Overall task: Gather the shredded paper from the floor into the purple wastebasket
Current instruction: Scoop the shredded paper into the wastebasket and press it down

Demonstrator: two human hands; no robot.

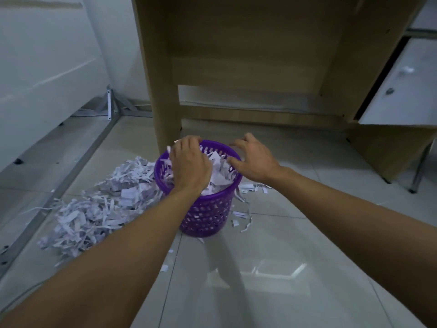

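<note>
A purple perforated wastebasket [203,216] stands upright on the tiled floor, filled with white shredded paper up to its rim. My left hand [189,166] lies palm down over the basket's left side, curled on a clump of shredded paper that sticks out past its fingers. My right hand [254,159] hovers over the basket's right rim with its fingers spread and nothing in it. A large heap of shredded paper [99,207] lies on the floor to the left of the basket. A few loose strips [246,217] are scattered at its right foot.
A wooden desk [248,55] stands just behind the basket, with its left leg panel [163,110] close to the rim. A white drawer unit [402,88] sits at the right. A metal frame rail [71,166] runs along the floor at the left beside a white wall.
</note>
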